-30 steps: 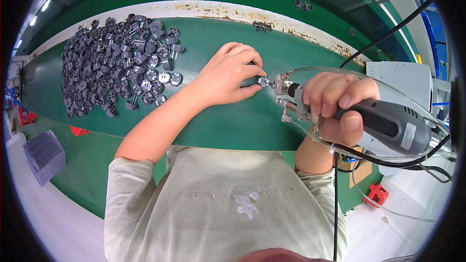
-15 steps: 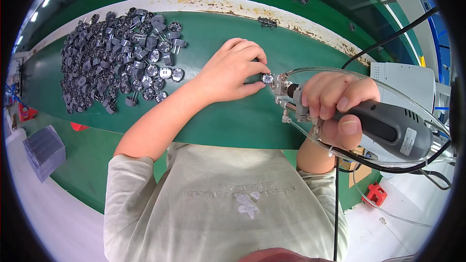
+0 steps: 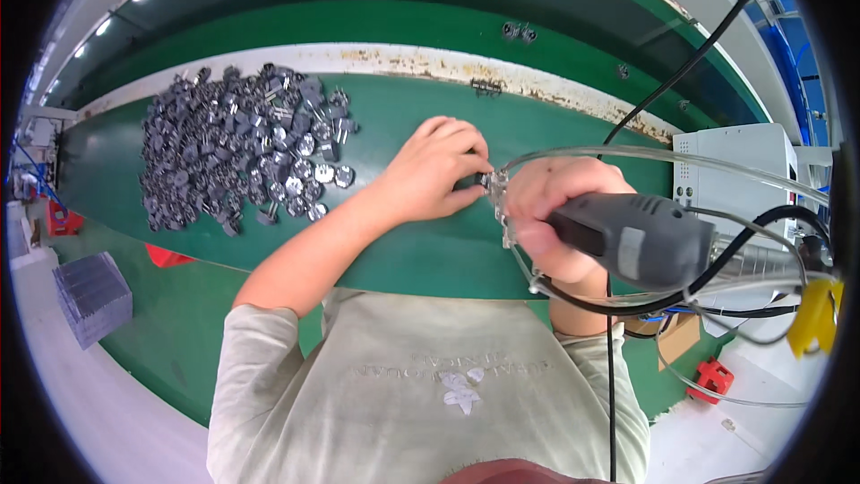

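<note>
My left hand (image 3: 439, 168) is closed in a pinch above the green worktop. Between its thumb and fingers sits a small dark round plug part (image 3: 485, 181), mostly covered by fingertips and the tool. My right hand (image 3: 557, 206) wraps round a grey powered screwdriver (image 3: 640, 237), which lies roughly level. The metal nose (image 3: 499, 197) of the screwdriver, with its clear tube, meets the part at my left fingertips. I cannot tell whether the bit touches a screw. To the left is a big heap of similar dark round parts (image 3: 228, 148), several with metal pins.
A rusty white ledge (image 3: 394, 61) runs along the far side of the green table (image 3: 403, 255). On the right stands a white box-shaped machine (image 3: 730, 161). A black cable (image 3: 690, 58) and clear hoses (image 3: 618, 152) cross the right side. Red stands (image 3: 712, 379) are on the floor.
The view has shifted, so the worktop sits lower. My right hand has brought the screwdriver leftward, closer to my left fingertips, and its body has turned. My left hand keeps its pinch.
</note>
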A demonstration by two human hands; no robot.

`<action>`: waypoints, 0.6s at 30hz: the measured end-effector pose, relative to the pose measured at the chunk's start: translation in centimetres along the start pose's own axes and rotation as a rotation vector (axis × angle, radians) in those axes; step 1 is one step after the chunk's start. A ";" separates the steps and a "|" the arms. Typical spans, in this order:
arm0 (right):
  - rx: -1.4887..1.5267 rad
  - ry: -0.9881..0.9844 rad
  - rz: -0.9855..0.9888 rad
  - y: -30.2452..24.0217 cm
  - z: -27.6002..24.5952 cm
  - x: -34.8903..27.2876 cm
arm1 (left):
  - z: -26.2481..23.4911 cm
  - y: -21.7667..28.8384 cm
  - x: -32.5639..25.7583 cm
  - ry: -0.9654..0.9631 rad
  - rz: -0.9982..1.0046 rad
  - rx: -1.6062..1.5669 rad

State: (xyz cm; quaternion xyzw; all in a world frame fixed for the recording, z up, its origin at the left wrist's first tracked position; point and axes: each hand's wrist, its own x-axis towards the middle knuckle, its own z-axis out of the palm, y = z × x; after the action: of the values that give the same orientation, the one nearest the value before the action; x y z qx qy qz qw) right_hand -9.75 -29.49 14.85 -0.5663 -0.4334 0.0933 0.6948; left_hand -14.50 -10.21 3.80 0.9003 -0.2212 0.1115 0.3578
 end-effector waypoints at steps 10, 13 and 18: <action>0.227 0.190 -0.232 -3.0 -4.6 -1.4 | -6.9 -4.0 8.0 0.087 -0.251 0.368; 0.231 0.262 -0.191 -0.5 -3.5 -0.7 | -8.9 -12.4 9.6 0.094 -0.560 0.568; 0.279 0.317 -0.122 -0.4 -3.7 -0.9 | -5.4 -13.8 11.3 0.147 -0.281 0.602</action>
State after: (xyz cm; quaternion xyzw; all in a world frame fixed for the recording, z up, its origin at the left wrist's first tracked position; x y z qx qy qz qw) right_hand -7.84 -32.85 14.81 -0.4451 -0.3350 0.0198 0.8302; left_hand 1.78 -1.16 3.56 0.9768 -0.0258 0.1858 0.1028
